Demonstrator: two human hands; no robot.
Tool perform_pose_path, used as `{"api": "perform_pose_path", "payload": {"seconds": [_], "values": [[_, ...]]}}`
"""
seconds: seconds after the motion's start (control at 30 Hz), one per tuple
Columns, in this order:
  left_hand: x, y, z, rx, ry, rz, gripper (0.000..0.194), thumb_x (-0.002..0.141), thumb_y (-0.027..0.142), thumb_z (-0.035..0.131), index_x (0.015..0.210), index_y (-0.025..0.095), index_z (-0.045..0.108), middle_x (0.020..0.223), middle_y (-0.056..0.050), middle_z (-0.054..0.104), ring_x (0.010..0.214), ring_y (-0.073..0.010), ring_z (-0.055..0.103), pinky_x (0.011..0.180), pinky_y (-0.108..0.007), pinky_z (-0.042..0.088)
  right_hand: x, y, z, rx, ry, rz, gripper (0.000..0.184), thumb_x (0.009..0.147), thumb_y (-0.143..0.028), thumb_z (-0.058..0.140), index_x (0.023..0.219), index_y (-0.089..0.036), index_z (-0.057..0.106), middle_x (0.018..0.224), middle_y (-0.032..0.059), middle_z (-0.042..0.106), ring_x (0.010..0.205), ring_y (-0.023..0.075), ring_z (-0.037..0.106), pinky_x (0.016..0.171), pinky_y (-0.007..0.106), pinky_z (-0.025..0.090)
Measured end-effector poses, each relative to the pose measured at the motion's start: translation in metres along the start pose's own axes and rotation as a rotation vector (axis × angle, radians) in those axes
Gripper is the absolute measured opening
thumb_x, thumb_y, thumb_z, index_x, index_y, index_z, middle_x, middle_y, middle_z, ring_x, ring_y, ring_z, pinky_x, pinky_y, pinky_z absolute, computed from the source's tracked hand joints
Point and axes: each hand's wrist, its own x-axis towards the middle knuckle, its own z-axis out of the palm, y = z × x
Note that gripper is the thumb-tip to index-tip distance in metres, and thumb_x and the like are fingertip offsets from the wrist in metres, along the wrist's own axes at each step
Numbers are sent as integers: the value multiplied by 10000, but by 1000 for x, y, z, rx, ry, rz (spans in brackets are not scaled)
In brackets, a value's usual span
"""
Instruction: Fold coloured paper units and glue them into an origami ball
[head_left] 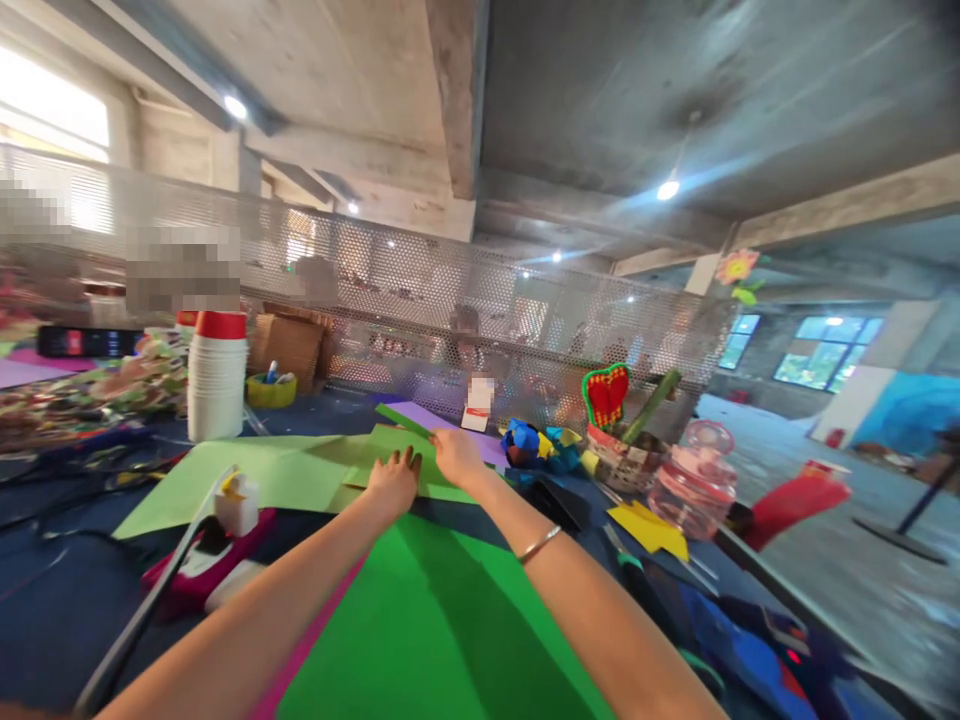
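Observation:
Both my arms reach forward over a table strewn with coloured paper. My left hand [392, 481] lies flat, fingers stretched, on a stack of light green paper sheets [300, 470]. My right hand [455, 455] is closed on the edge of a green sheet [405, 418] lying over a purple sheet [450, 425], lifting it slightly. A thin bangle sits on my right wrist. A bright green sheet [442, 620] lies under my forearms, with a pink sheet edge [307, 645] beside it.
A white bottle with a red cap [217, 375] stands at the back left. A pink-and-white tool [206, 560] lies at the left. At the right are blue paper craft [525, 440], yellow paper [649, 528], a pink jar [694, 480], a red heart decoration [607, 393]. A perforated metal screen [487, 300] runs behind.

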Motion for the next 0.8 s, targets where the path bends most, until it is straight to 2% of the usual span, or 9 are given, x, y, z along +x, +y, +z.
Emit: {"api": "perform_pose_path", "payload": {"seconds": [0.07,0.17,0.3,0.4,0.53,0.67,0.8], "values": [[1,-3,5,-9,-23,-4,412,899,340,545,1271,173,489,1291,-113,531,1107,-244,566,909,-468,500,-2,2,3,9,1,-7,254,934,-332,534,1100,-151,599,1069,62,638,957,188,626,852,409,513],[-1,-8,10,-24,-45,-6,341,898,348,548,1178,153,547,1150,-87,603,992,-206,610,848,-426,527,-5,4,10,20,-15,-23,260,930,-338,542,1101,-151,598,1058,58,641,944,187,631,838,402,519],[-2,-10,14,-40,-47,-6,318,893,344,557,1145,151,564,1149,-85,603,997,-205,607,854,-423,522,-14,1,19,28,-48,-46,239,942,-331,518,1053,-145,619,1004,51,665,922,179,642,835,393,513],[-1,-9,17,-54,-69,-9,297,889,347,563,1105,145,582,1116,-80,615,979,-199,611,848,-417,522,-25,0,25,30,-77,-57,221,958,-233,450,994,-163,657,952,61,706,929,188,657,818,335,490],[2,-13,25,-91,-77,-7,290,887,349,566,1087,141,588,1088,-74,623,956,-193,616,838,-412,524,-35,3,28,40,-104,-65,296,945,-188,396,1038,-195,677,1013,86,724,994,205,653,817,278,447],[3,-21,28,-143,0,-34,275,890,350,562,1070,144,595,1077,-69,629,962,-192,616,840,-406,522,-41,8,29,52,-138,-88,267,935,-216,451,1113,-222,649,1096,57,704,1047,187,630,863,266,441],[7,-28,29,-192,126,-85,366,863,372,595,1123,116,570,1154,-127,599,1015,-226,606,860,-402,510,-48,15,31,29,-160,-25,234,938,-291,515,1093,-149,619,1066,74,673,983,197,636,876,387,486]]}}
